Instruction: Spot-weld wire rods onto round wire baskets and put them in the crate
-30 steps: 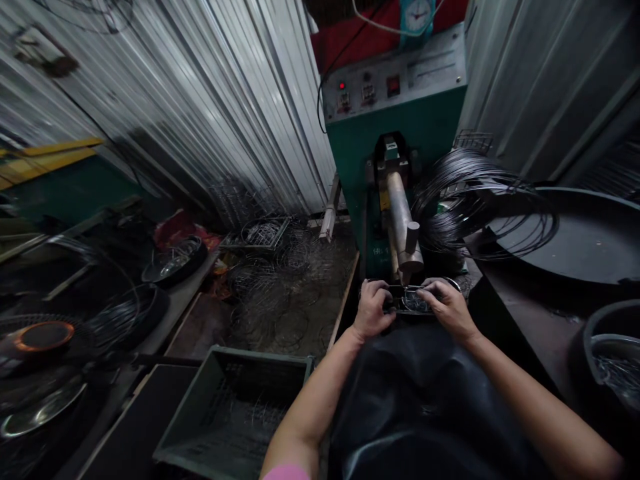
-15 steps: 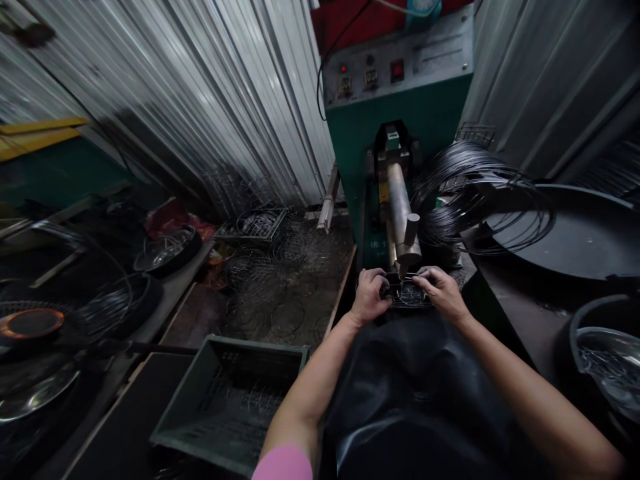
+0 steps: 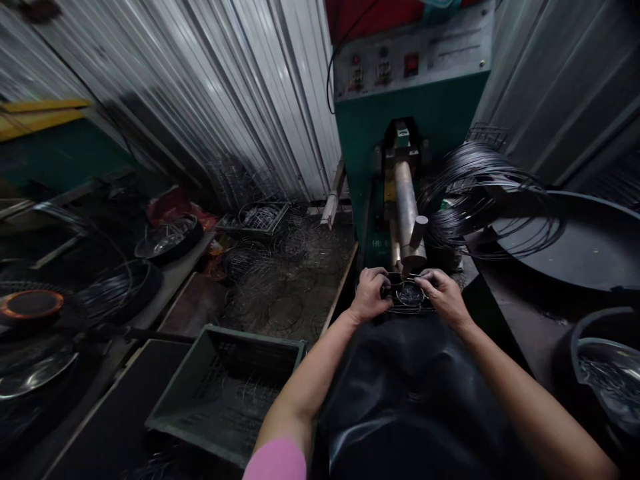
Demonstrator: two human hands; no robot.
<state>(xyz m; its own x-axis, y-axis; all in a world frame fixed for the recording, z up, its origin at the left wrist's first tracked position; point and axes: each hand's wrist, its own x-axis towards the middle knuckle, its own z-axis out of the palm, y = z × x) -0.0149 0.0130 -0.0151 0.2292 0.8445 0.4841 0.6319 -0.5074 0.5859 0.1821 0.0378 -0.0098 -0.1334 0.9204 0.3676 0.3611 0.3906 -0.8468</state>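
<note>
Below the tip of a green spot-welding machine's thick metal arm point(image 3: 410, 210), both my hands are at a small wire frame point(image 3: 411, 293) with a round, ring-like middle. My left hand point(image 3: 371, 295) is closed, its thumb and fingers pinching the left side of the wire work. From the right, my right hand point(image 3: 441, 293) pinches a thin wire that runs in under the electrode tip point(image 3: 404, 270). My fingers partly hide the wire ends, and the exact joints are too small to make out.
A coil of wire point(image 3: 450, 227) hangs right of the machine, by a large dark round pan point(image 3: 595, 243). A bucket with metal bits point(image 3: 575, 353) stands at lower right. At left are a green plastic crate point(image 3: 175, 393) and wire rings point(image 3: 285, 313) on the floor.
The view has shifted slightly, so the machine sits a little further right. The red light on its panel looks dimmer. My hands keep their hold on the wire under the electrode.
</note>
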